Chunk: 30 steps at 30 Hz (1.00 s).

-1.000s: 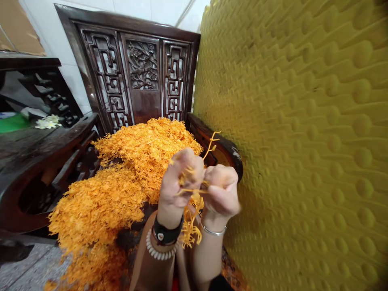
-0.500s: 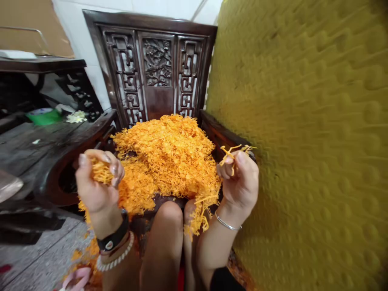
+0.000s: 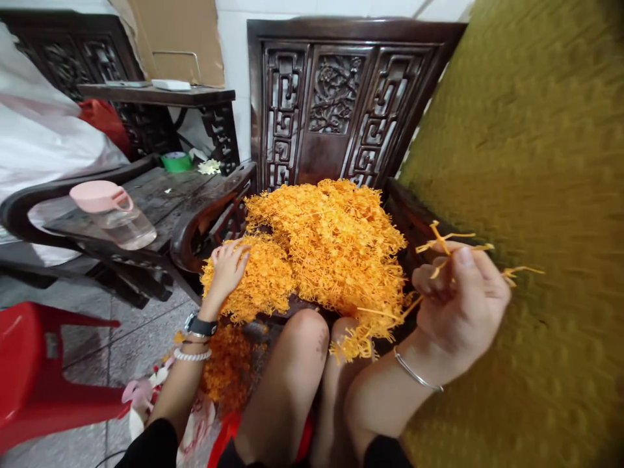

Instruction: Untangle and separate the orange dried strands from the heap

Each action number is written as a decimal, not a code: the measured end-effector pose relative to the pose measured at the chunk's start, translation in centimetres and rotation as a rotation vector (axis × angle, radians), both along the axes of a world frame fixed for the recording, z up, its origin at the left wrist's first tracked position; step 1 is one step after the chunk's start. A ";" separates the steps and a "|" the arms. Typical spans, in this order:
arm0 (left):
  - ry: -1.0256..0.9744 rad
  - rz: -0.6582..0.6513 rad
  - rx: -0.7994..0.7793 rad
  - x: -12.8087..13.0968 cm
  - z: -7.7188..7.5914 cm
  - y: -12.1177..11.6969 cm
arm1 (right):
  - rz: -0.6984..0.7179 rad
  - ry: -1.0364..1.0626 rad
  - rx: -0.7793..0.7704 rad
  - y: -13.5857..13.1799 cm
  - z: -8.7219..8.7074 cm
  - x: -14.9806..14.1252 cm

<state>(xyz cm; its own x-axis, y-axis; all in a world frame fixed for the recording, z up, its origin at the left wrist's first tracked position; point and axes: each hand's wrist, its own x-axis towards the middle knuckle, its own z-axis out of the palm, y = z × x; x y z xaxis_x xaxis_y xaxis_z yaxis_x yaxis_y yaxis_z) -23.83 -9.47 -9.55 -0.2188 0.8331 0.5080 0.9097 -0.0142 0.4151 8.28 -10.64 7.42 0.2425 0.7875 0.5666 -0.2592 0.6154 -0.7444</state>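
Across the middle of the frame, tangled, wiry orange strands heap up before a glossy, carved wooden chair back. At centre left, the left hand lies open, palm down, on a smaller, fuzzy mound. At right, the right hand grips thin, forked orange sprigs, beside a blurred, textured yellow sheet.

I watch through one head camera, up above the person's knees, facing forward and tilted down. The chair back stands ahead, nearly square to me, with the yellow sheet running close along my right. The right hand is nearer my lens than the left hand; floor shows lower left.
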 end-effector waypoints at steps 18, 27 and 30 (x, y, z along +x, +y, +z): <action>-0.176 -0.292 0.144 5.1 8.9 -2.2 | 0.000 -0.149 -0.114 0.1 -0.2 0.3; -0.224 -1.047 -0.414 16.5 13.2 -1.3 | 0.013 0.263 0.035 1.1 -0.3 2.4; -0.238 -0.948 -0.418 20.0 12.1 0.8 | -0.054 0.338 0.065 1.9 -0.8 4.0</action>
<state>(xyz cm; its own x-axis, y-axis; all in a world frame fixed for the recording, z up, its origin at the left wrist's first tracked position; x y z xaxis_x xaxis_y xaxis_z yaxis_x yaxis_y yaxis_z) -3.78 -8.67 2.60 0.5550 0.8140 0.1716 0.4964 -0.4895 0.7169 12.28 -8.78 6.66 0.4654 0.7336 0.4952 -0.4505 0.6779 -0.5809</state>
